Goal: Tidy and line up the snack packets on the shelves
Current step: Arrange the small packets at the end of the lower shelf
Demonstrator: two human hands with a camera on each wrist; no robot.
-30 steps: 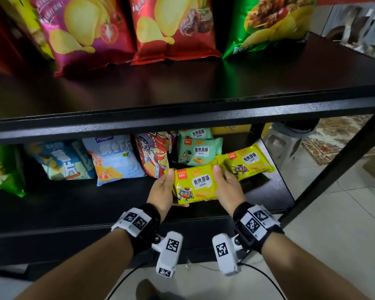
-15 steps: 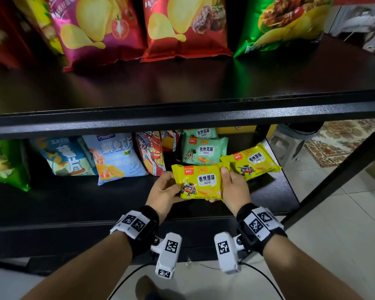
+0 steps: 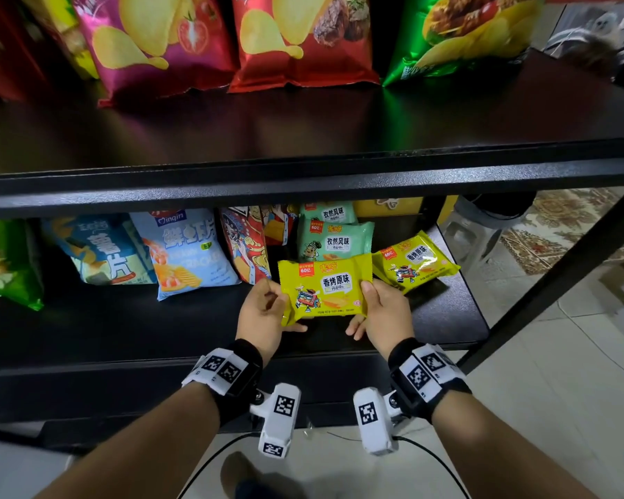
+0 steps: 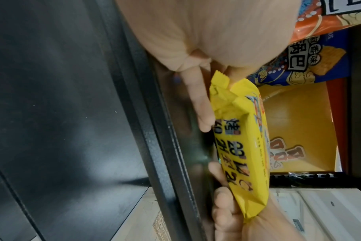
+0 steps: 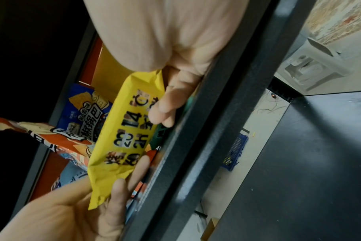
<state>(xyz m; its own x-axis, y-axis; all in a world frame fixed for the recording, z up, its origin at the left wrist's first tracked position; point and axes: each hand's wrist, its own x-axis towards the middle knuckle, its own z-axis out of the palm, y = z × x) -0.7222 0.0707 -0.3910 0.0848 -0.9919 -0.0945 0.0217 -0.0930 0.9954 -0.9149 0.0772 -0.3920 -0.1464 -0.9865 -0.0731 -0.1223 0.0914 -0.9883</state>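
Head view: my left hand [image 3: 267,311] and right hand [image 3: 382,311] each pinch one end of a yellow packet [image 3: 325,286], thumbs on its face, fingers beneath, holding it level above the front of the lower shelf [image 3: 159,329]. Just behind it lies a green packet [image 3: 334,241]; a second yellow packet [image 3: 415,261] sits tilted to my right, near the shelf's end.
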